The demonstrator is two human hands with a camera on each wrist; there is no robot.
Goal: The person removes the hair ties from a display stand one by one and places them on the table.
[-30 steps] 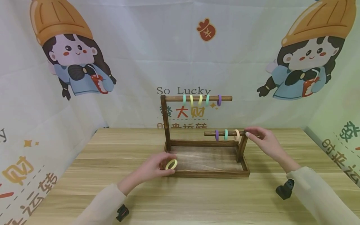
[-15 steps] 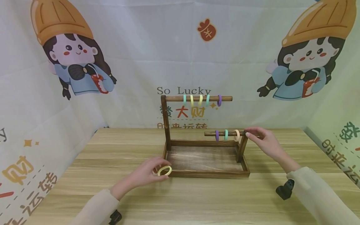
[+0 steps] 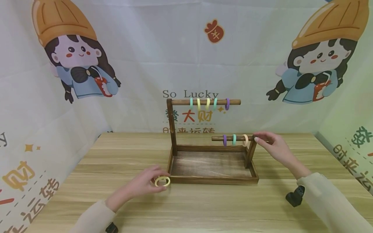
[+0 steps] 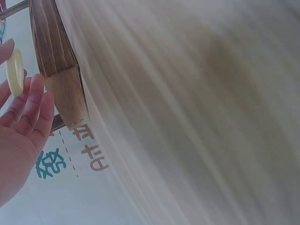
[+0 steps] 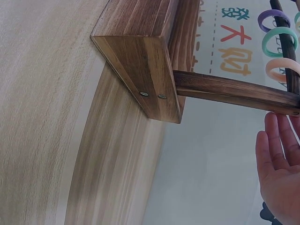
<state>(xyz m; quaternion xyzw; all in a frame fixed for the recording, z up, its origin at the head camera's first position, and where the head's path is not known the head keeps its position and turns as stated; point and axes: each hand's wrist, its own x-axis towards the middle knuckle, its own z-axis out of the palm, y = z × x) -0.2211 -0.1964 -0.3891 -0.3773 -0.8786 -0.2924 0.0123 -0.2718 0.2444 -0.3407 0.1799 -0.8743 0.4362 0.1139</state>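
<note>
My left hand (image 3: pixel 138 184) pinches a pale yellow ring (image 4: pixel 17 89) between thumb and fingers, just off the front left corner of a dark wooden rack (image 3: pixel 214 180). My right hand (image 3: pixel 278 150) holds the top of the rack's short right post (image 3: pixel 251 154), thumb in front and fingers behind. On the lower rod hang a purple ring (image 3: pixel 224 140), a turquoise ring (image 3: pixel 234 139) and a peach ring (image 5: pixel 272 70). Several turquoise, yellow and purple rings hang from the upper rod (image 3: pixel 177 102).
The rack's tray base stands on a wood-grain table (image 3: pixel 204 207), its tall left post (image 3: pixel 172 127) rising at the back. A printed cloth (image 3: pixel 145 48) encloses the table at the back and sides. A black device (image 3: pixel 295 195) is at the right sleeve.
My left hand has drawn the yellow ring leftward and slightly toward me, from over the tray's front left corner to outside it. The right hand and the rack have stayed put.
</note>
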